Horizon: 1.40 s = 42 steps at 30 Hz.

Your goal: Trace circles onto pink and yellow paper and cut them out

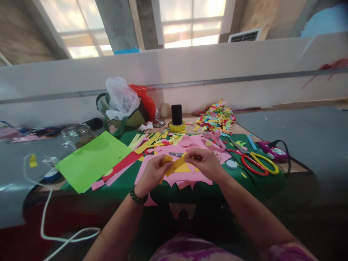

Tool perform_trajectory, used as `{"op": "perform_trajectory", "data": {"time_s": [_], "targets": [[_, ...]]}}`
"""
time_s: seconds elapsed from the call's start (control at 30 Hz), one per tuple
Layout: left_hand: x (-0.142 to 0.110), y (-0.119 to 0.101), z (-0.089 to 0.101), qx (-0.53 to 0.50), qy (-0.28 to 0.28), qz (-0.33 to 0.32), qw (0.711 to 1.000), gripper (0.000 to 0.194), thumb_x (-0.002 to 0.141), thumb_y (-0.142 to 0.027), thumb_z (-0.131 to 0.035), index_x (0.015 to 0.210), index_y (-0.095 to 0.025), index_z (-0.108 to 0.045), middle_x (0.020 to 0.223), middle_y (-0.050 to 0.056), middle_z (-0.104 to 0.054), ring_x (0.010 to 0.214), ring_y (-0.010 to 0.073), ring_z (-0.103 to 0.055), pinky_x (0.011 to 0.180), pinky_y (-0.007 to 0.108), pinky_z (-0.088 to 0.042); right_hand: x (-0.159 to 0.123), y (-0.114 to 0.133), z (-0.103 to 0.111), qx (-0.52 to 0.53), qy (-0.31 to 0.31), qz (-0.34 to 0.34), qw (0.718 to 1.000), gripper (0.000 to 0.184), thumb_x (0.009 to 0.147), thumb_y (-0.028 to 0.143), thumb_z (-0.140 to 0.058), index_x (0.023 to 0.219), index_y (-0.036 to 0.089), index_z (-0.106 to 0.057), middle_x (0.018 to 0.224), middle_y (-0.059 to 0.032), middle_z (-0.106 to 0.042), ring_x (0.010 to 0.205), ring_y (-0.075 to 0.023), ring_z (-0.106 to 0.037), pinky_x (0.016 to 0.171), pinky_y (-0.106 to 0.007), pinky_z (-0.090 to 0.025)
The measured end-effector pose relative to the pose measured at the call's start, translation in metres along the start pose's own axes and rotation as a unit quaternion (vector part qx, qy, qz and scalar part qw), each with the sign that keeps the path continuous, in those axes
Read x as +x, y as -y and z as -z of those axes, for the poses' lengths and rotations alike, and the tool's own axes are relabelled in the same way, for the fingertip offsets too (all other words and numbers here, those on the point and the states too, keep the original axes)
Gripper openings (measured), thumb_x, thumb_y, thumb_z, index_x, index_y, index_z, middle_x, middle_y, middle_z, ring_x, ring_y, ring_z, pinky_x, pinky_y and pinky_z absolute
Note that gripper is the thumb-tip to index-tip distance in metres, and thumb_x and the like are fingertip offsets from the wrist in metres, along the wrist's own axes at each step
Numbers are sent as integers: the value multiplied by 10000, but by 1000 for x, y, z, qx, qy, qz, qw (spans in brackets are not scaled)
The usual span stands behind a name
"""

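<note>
My left hand (152, 174), with a dark beaded bracelet at the wrist, pinches a folded strip of yellow paper (177, 165). The fingers of my right hand (209, 164) are closed on the strip's other end, so it spans between both hands. Beneath them lie pink paper sheets (201, 178) with jagged cut edges and a piece of yellow-orange paper. Just beyond the strip a narrow metal blade (176, 154) shows; its handle is hidden. A pink tape dispenser (214, 139) lies past my right hand, and a round white cap (231, 165) lies to its right.
Red-handled scissors (254, 165) and yellow-handled scissors (268, 163) lie right, near a purple device (274, 151). Colourful paper clippings (219, 116) form a heap behind. A phone (177, 114) stands on a yellow tape roll (177, 126). Green sheets (94, 161), a glass jar (77, 136) and a bag (127, 121) are left.
</note>
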<state>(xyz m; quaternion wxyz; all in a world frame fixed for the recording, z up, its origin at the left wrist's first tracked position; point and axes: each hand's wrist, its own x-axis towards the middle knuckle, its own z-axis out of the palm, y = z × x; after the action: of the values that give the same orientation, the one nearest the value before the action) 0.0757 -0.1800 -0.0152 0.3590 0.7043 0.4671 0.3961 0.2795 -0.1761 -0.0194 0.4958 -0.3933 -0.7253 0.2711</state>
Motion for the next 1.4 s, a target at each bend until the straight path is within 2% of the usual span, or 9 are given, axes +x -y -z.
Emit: {"op": "perform_trajectory", "data": {"time_s": [0.2,0.27,0.37,0.5,0.67,0.77,0.9,1.17,1.4], "targets": [[6,14,26,133,-221,-11,966,405,613,-439,-775,921,-196,-676,1092,118,-676,1134,326,-546,961,441,-423,-3,-15,7,17,-152,67,986,77,811,253,-671,761,200,-645,798,-47,-705,737,-184,-678,646,-297,-572],[-2,9,15,78,-179,10,981,414,675,-500,-724,932,-177,-696,1050,129,-686,1042,299,-591,893,415,-462,-11,-12,0,-7,-148,144,978,67,839,189,-641,775,207,-636,843,-57,-721,810,-190,-698,692,-305,-586],[-13,1,-10,-178,14,120,977,485,664,-592,-718,835,-138,-712,808,98,-702,725,206,-640,618,291,-499,-22,-8,-11,-54,-120,234,963,122,863,101,-601,817,211,-633,871,-57,-735,850,-171,-708,743,-297,-590],[-17,0,-28,-348,-10,165,923,552,594,-596,-777,884,-129,-722,738,41,-687,582,102,-604,546,196,-470,-32,-7,-14,-79,-64,273,957,146,881,72,-573,865,199,-645,971,-87,-731,929,-162,-706,800,-294,-587],[-18,-1,-29,-400,-61,173,898,543,513,-507,-864,895,-141,-743,738,28,-715,551,94,-631,567,192,-506,-37,-10,-12,-11,-48,171,984,38,854,201,-667,819,197,-682,1132,-124,-702,952,-196,-711,829,-343,-588],[-21,-4,-31,-395,-59,175,900,512,532,-496,-860,887,-144,-747,742,33,-724,556,110,-658,560,190,-502,-38,-8,-14,79,-49,45,995,103,816,289,-707,763,204,-688,1004,-99,-749,985,-228,-703,808,-346,-592],[-25,-4,-32,-376,-46,175,909,514,534,-507,-852,877,-141,-743,729,50,-730,594,147,-685,597,219,-516,-37,-4,-17,199,-54,-94,974,257,743,420,-755,704,189,-649,750,-43,-741,726,-202,-732,688,-318,-598],[-29,0,-21,-204,-57,111,971,471,559,-428,-847,932,-161,-740,923,78,-752,760,206,-694,690,283,-534,-35,0,-17,227,-69,-137,962,346,658,474,-799,651,182,-614,681,-28,-714,657,-189,-718,646,-304,-584],[-34,4,-27,-108,-118,58,985,271,616,-375,-808,814,-194,-767,733,54,-751,713,224,-704,686,304,-549,-38,-2,-19,240,-76,-137,958,328,679,448,-786,671,188,-585,707,-18,-702,659,-173,-713,668,-302,-593]]}}
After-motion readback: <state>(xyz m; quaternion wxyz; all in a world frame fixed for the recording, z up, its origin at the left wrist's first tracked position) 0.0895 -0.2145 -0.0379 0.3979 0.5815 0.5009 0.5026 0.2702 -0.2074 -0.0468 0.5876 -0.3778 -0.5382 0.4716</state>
